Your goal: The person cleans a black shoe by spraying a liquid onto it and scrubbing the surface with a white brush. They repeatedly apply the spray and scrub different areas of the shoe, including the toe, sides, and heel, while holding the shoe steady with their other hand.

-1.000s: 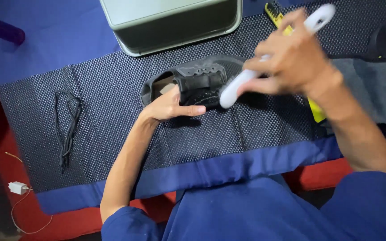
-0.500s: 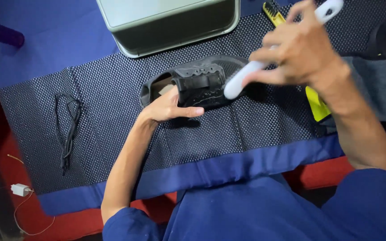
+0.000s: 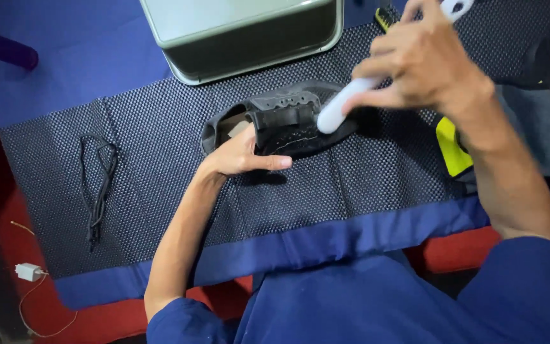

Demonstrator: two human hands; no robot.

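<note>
One dark shoe lies on its side on the black mesh mat, just in front of the grey metal box. Left hand rests flat against the shoe's heel opening, fingers straight. Right hand is closed around a white brush handle, its rounded end touching the shoe's toe. Left of the shoe, well apart, lies a black lace.

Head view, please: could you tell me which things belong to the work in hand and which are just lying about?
In hand:
- black shoe, steadied by the left hand
- white brush handle, gripped by the right hand

Lying about:
- black laces
- grey metal box
- white charger plug
- yellow-and-black tool
</note>
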